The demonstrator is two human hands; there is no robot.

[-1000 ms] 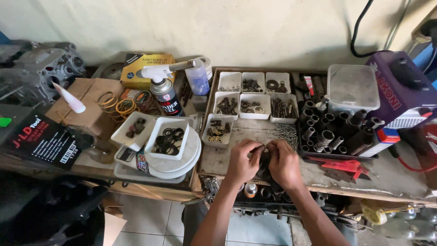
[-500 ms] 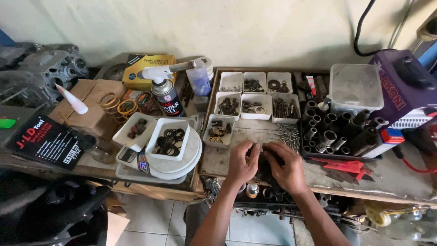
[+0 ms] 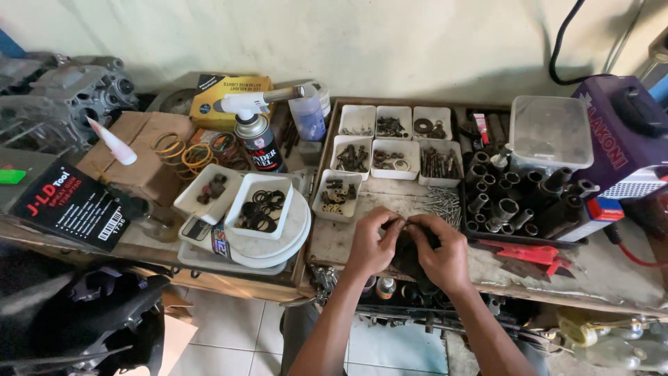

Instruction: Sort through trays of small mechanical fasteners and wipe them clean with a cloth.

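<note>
My left hand (image 3: pixel 372 244) and my right hand (image 3: pixel 440 254) meet at the front edge of a cluttered workbench (image 3: pixel 612 271). Both hands close on a small dark part (image 3: pixel 410 247) held between them, mostly hidden by the fingers. Just beyond the fingers lies a heap of silver screws (image 3: pixel 440 203). A small white tray of brownish metal bits (image 3: pixel 335 196) stands left of that heap.
Several white trays of small hardware (image 3: pixel 393 143) fill the wooden tray behind. Dark sockets (image 3: pixel 518 198) stand at right, with a clear plastic box (image 3: pixel 550 131) and a purple machine (image 3: pixel 626 136). At left are a tray of black O-rings (image 3: pixel 261 209), a gas torch can (image 3: pixel 256 136) and an engine casing (image 3: pixel 66 94).
The hands stay at the same spot on the bench edge, with the fingers shifting slightly around the dark part. The camera has tilted a little.
</note>
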